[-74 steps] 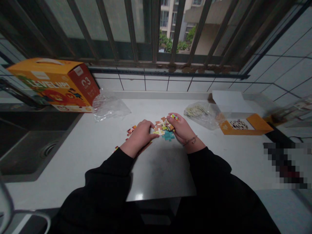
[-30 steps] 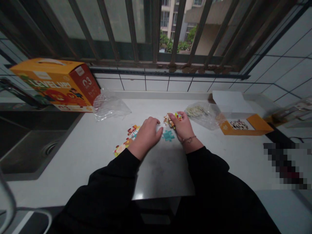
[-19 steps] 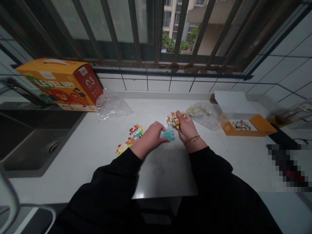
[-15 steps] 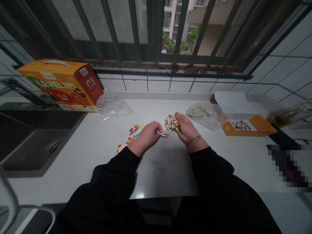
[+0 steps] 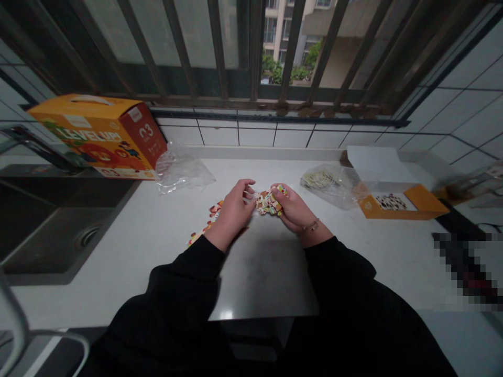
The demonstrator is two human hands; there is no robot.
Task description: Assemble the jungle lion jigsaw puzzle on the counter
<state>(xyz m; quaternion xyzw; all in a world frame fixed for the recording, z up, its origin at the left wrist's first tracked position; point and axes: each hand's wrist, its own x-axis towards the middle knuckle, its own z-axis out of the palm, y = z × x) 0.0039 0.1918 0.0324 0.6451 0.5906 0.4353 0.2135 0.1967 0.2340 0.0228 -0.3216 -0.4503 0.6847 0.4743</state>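
A bunch of colourful jigsaw puzzle pieces (image 5: 266, 202) is gripped in my right hand (image 5: 293, 209), its thumb pressed over them. My left hand (image 5: 236, 210) is at the left edge of this bunch, fingers bent and apart; whether its fingertips touch the pieces is hard to see. Loose puzzle pieces (image 5: 200, 231) lie on the white counter (image 5: 157, 235), partly hidden behind my left hand and wrist. A brownish sliver, perhaps another piece, shows just below the left palm.
An orange carton (image 5: 98, 139) stands at the back left beside a dark sink (image 5: 35, 225). A clear plastic bag (image 5: 183, 173) lies near it. Back right are a bag of pieces (image 5: 322, 180) and an open orange box (image 5: 426, 201). A metal plate (image 5: 271, 277) covers the counter's front.
The pinkish piece pinched in my left hand is no longer between its fingers, which have spread and moved up to the bunch. My right hand has tilted the bunch toward the left.
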